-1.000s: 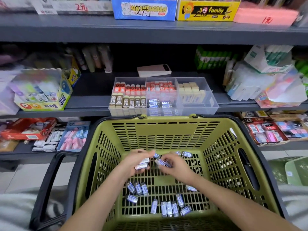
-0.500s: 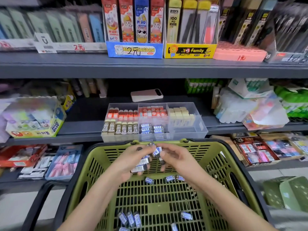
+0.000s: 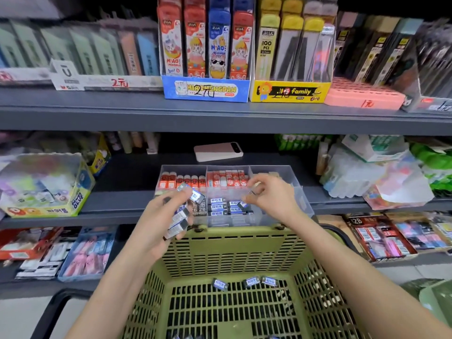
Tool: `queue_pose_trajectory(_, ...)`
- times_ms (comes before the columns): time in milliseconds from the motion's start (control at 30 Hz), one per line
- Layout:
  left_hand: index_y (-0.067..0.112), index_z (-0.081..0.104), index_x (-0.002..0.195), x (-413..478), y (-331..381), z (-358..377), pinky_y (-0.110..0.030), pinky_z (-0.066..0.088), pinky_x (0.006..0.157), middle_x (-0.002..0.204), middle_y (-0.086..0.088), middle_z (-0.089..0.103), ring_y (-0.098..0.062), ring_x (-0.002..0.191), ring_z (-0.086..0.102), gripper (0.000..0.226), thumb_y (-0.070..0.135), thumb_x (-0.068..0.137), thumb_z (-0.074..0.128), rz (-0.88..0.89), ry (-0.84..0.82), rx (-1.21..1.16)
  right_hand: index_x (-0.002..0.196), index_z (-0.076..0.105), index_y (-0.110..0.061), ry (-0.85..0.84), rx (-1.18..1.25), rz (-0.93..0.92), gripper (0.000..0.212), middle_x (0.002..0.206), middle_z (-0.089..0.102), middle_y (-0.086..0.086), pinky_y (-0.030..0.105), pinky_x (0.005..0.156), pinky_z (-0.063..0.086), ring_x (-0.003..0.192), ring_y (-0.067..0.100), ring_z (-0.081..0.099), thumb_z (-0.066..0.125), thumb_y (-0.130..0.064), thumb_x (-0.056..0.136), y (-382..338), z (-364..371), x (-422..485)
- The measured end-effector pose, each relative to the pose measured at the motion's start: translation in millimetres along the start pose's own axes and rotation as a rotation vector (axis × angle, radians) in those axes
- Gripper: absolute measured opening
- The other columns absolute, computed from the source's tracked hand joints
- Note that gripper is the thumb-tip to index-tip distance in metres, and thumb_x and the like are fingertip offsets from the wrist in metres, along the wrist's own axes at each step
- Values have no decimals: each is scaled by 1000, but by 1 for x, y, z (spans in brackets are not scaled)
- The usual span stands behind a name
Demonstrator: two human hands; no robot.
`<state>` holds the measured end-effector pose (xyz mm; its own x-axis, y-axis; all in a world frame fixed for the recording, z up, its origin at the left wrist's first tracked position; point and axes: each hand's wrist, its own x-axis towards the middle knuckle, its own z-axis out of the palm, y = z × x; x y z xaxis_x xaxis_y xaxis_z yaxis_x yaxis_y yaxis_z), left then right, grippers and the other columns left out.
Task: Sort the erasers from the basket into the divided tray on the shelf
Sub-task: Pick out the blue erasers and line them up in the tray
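My left hand [image 3: 161,217] grips a stack of several blue-and-white wrapped erasers [image 3: 179,216] in front of the clear divided tray [image 3: 302,199] on the middle shelf. My right hand [image 3: 271,195] pinches one small eraser [image 3: 243,204] above the tray's front middle compartment, where blue erasers [image 3: 221,207] lie in rows. Red erasers [image 3: 226,179] fill the back compartments. The olive green basket [image 3: 230,245] sits below my arms with three loose erasers [image 3: 252,282] on its floor; more show at the bottom edge.
A pink power bank [image 3: 219,150] lies on the shelf behind the tray. A box of glue sticks [image 3: 45,184] stands to the left and plastic-wrapped packs [image 3: 367,174] to the right. Boxed stationery lines the shelf above; more eraser packs fill the shelf below.
Both hands rose out of the basket and reached forward to the tray, carrying the erasers. The view tilted up, so more of the shelves shows.
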<state>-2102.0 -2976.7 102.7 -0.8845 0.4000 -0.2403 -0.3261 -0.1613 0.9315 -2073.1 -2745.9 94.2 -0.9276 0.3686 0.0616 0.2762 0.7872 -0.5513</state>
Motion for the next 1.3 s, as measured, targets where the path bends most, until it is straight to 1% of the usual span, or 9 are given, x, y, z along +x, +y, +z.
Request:
queue_pose_trajectory(133, 12, 63, 84, 4, -2, 1, -18, 30, 30, 61, -1, 57, -13, 45, 52, 28, 35, 70, 69, -23, -9, -27, 59, 57, -27, 58, -27, -108, 26, 59, 58, -14, 25, 65, 38, 70, 8, 58, 82, -35, 64, -5, 11, 6)
queue_pose_trajectory(300, 18, 69, 76, 12, -2, -1, -18, 30, 30, 62, -2, 56, -14, 46, 51, 20, 36, 68, 71, -50, -37, -77, 55, 56, -27, 11, -230, -164, 32, 54, 51, -18, 27, 72, 15, 70, 8, 51, 77, -48, 67, -5, 20, 9)
queue_pose_trajectory(467, 24, 72, 64, 18, -2, -3, -15, 29, 30, 63, -2, 57, -14, 47, 53, 15, 40, 66, 73, -82, -48, -103, 44, 48, -35, -44, -181, -171, 40, 54, 54, -18, 28, 83, 26, 68, 4, 50, 76, -46, 70, -5, 17, 11)
queue_pose_trajectory(667, 19, 71, 74, 22, -1, -1, -14, 30, 30, 62, -2, 57, -15, 47, 53, 21, 39, 69, 71, -114, -59, -112, 67, 73, -28, -13, -331, -267, 22, 63, 58, -16, 28, 78, 17, 77, 8, 41, 71, -50, 73, 3, 20, 11)
queue_pose_trajectory(933, 10, 62, 98, 22, -3, 5, -17, 31, 29, 62, -2, 57, -15, 48, 52, 41, 37, 69, 71, -136, -70, -99, 78, 75, -37, -83, -509, -344, 23, 88, 66, -14, 30, 66, 6, 84, 10, 34, 59, -53, 81, 3, 22, 17)
queue_pose_trajectory(1067, 12, 66, 92, 21, -4, 10, -17, 31, 29, 63, -3, 58, -16, 48, 53, 38, 38, 66, 73, -134, -80, -101, 85, 75, -30, -99, -607, -398, 33, 95, 65, -12, 31, 79, 15, 95, 16, 43, 50, -52, 88, 0, 17, 13)
queue_pose_trajectory(1167, 10, 65, 96, 21, -4, 12, -17, 33, 29, 62, -3, 59, -16, 48, 54, 47, 41, 62, 75, -127, -91, -90, 85, 73, -25, 32, -105, -331, 33, 90, 66, -10, 35, 91, 32, 94, 18, 54, 46, -40, 95, -14, 8, -3)
queue_pose_trajectory(1233, 6, 63, 99, 22, -4, 14, -17, 33, 30, 62, -3, 59, -15, 48, 54, 52, 42, 63, 73, -119, -109, -67, 79, 68, -29, -61, 368, -244, 28, 88, 70, -5, 33, 84, 43, 90, 15, 60, 47, -36, 95, -29, 0, -15)
queue_pose_trajectory(1300, 6, 63, 91, 23, -4, 15, -18, 33, 29, 62, -4, 58, -15, 47, 54, 46, 43, 64, 73, -116, -130, -41, 88, 67, -27, -157, 541, -240, 14, 90, 71, -1, 26, 80, 48, 88, 11, 63, 53, -31, 93, -43, -3, -25)
